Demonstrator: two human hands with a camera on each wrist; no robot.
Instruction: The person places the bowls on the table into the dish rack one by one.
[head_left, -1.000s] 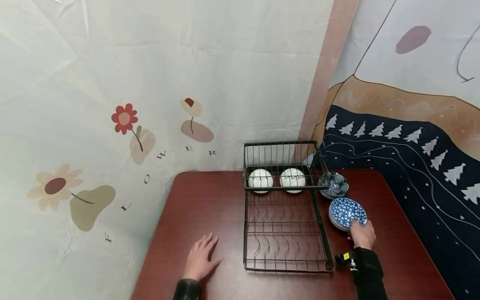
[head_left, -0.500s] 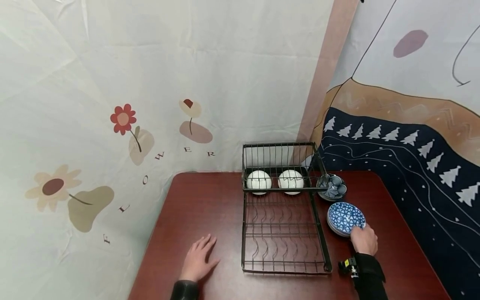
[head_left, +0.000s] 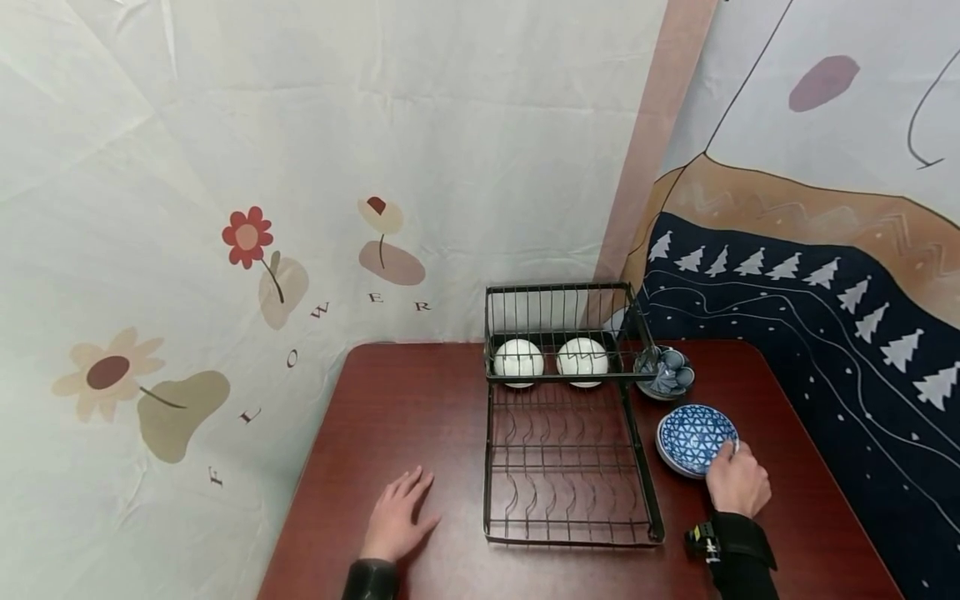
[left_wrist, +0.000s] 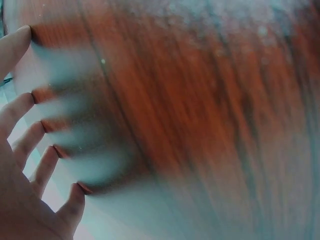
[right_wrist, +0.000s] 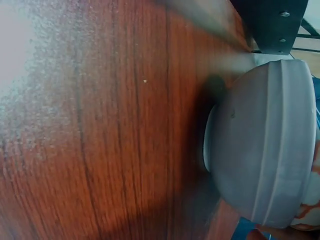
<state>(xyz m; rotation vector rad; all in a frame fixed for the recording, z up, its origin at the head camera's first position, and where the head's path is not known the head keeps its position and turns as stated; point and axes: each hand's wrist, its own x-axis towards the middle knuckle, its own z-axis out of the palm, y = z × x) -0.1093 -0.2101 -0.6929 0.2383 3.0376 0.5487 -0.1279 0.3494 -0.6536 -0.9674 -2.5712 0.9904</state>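
Note:
At the right of the table, my right hand [head_left: 738, 481] pinches the near right rim of a round blue-and-white patterned plate [head_left: 693, 439]. The plate sits on top of a stack, and pale rims show beneath its left edge. In the right wrist view, a grey-white bowl [right_wrist: 265, 145] with ridges stands on the wood; only a sliver of a finger [right_wrist: 257, 235] shows at the bottom edge. My left hand [head_left: 395, 517] rests on the tabletop left of the rack, fingers spread, holding nothing. The left wrist view shows its fingertips [left_wrist: 75, 192] touching the wood.
A black two-level dish rack [head_left: 573, 464] stands mid-table. Two white bowls, a left one [head_left: 518, 360] and a right one [head_left: 582, 358], lean behind its upper basket. Behind the stack, a dish [head_left: 667, 372] holds several small blue-grey cups. A fabric-covered wall [head_left: 420, 167] rises behind.
My right hand has moved slightly right and nearer, and the patterned plate has shifted a little right over the stack. My left hand has stayed in place.

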